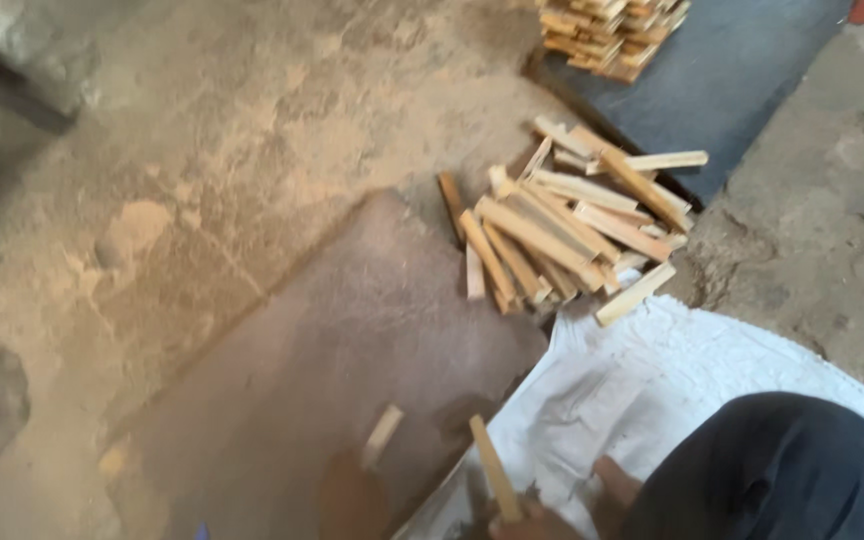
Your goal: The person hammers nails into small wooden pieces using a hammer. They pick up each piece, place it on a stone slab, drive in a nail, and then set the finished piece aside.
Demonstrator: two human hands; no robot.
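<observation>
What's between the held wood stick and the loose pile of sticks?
Head view: only the white woven sack spread on the floor lies between the stick in the right hand and the loose pile; no other pieces there.

Bare hands [537, 520]; dark navy trousers [772, 470] at the knee.

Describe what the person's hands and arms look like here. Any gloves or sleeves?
Both hands are bare: no gloves or rings show. The left hand is motion-blurred; the right hand is cut off by the frame's bottom edge. No sleeves are in view. A dark trouser leg shows nearby.
</observation>
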